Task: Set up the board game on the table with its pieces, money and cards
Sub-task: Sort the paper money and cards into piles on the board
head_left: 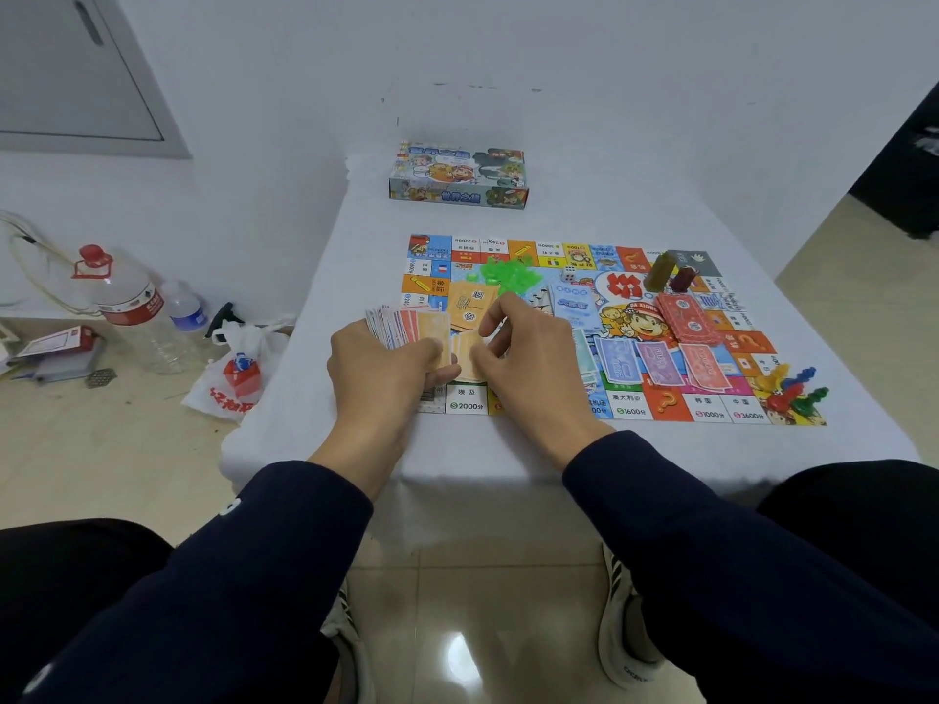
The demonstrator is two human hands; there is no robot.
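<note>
Orange-topped play money (406, 325) fans out in the left hand (383, 370), fingers curled round it, at the game board's (630, 398) near-left corner. Right hand (528, 355) pinches an orange note (470, 309) whose long axis runs away across the white surface (325, 398).
</note>
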